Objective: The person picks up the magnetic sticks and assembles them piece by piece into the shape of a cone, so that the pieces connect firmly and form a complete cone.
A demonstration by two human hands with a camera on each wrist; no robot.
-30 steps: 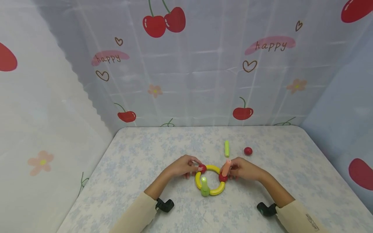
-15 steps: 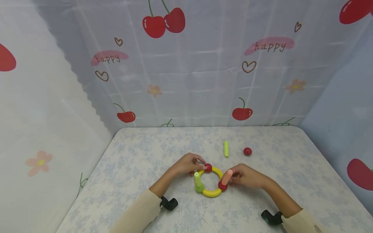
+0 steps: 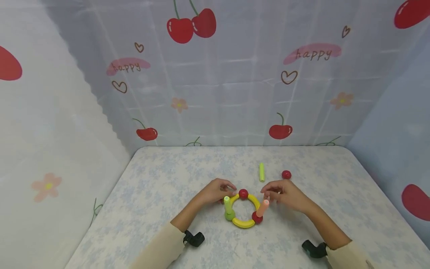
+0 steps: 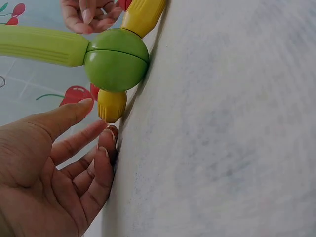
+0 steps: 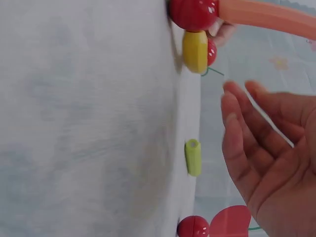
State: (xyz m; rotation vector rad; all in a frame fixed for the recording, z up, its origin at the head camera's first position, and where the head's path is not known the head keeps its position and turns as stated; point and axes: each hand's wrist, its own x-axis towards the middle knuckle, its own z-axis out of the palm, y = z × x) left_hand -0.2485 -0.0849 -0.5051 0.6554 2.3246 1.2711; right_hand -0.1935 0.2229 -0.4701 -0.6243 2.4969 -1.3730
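Note:
A ring of yellow curved rods (image 3: 243, 223) lies on the table, joined by a red ball (image 3: 243, 194) at the back, another red ball (image 3: 257, 217) at the right and a green ball (image 3: 230, 215) at the left. From the green ball rises a light green stick (image 3: 227, 204). An orange stick (image 3: 263, 207) leans up from the right ball. My left hand (image 3: 217, 190) rests beside the ring's left back, fingers loosely bent near a yellow rod (image 4: 111, 105), gripping nothing. Off the ring's right side, my right hand (image 3: 285, 194) hovers with relaxed fingers and nothing in them.
Behind the ring, a loose light green stick (image 3: 261, 172) lies on the patterned table (image 3: 174, 168). To its right sits a loose red ball (image 3: 286, 174). A cherry-printed curtain (image 3: 228, 93) stands along the table's back edge.
The ring has turned clockwise, its green ball moving left and its back red ball moving right. My right hand has let go of the right side and moved away; my left fingers have left the back ball.

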